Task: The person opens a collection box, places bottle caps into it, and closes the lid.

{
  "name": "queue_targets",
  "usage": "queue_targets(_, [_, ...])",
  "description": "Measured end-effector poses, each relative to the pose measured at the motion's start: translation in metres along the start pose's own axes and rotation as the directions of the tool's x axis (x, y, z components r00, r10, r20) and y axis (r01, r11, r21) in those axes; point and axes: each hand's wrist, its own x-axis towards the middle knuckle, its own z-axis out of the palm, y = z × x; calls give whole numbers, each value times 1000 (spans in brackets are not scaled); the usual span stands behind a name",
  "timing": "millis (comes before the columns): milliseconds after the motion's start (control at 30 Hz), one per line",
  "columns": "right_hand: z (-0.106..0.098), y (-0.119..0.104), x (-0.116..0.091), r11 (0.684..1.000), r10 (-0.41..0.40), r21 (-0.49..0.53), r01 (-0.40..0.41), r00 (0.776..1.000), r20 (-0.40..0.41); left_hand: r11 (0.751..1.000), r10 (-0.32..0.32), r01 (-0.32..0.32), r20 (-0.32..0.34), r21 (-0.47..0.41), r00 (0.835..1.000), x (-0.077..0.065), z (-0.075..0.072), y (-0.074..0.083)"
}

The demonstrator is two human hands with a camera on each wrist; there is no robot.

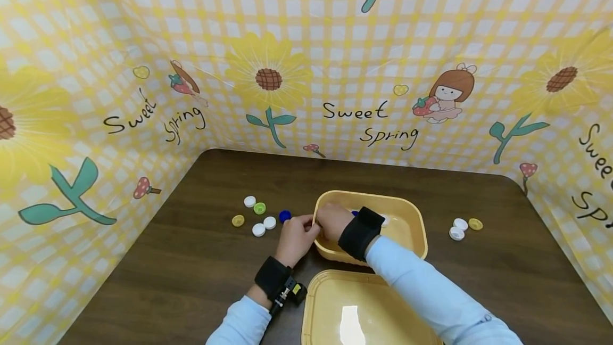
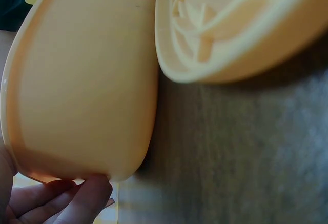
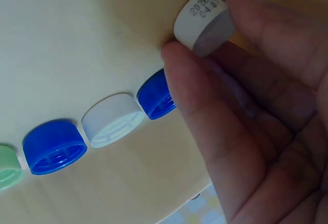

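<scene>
Nearest, a yellow lid (image 1: 364,307) is lying on the brown table (image 1: 191,265), partly behind a pale blue sleeve (image 1: 407,265). Just beyond it, the left hand (image 1: 294,238) is gripping the near-left side of a yellow box (image 1: 404,230), thumb pressing on the outer wall. The right hand (image 1: 333,222) is reaching inside the box, thumb and fingers pinching a white cap (image 3: 202,16) with dark printed figures on its side. Also in the box, four caps are lying in a row: light green (image 3: 7,167), blue (image 3: 54,144), white (image 3: 114,119), and a second blue one (image 3: 155,96) partly behind a finger. To the left of the box, six loose caps are resting on the table: three white (image 1: 258,230), one blue (image 1: 284,216), one yellow (image 1: 238,221), one green (image 1: 259,208). To its right, two white caps (image 1: 457,233) and a yellow one (image 1: 475,224) are sitting close together. Farthest, a checked cloth (image 1: 306,25) with sunflowers is hanging behind the table.
</scene>
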Motion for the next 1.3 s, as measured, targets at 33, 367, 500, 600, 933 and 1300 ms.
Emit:
queue_targets(33, [0,0,1,1000,-2,-7,2,1000,2,1000,1,-1,-1,1,1000,0,0,0])
queue_targets(367, [-6,0,4,1000,29,3,-29,1000,11,1000,-8,8,6,1,1000,3,-1,2])
queue_targets(500, [-10,-1,3,999,40,21,-40,999,13,1000,-13,13,10,-2,1000,4,-1,2])
queue_targets(600, [-11,-2,2,998,51,22,-51,999,12,1000,-10,10,7,0,1000,4,-1,3])
queue_targets(933, [-3,3,0,999,37,-34,-39,998,-48,1000,-1,1,8,-3,1000,1,0,3])
queue_targets(1300, [-11,3,-3,999,34,8,-34,999,-11,1000,-23,23,6,-16,1000,0,-1,4])
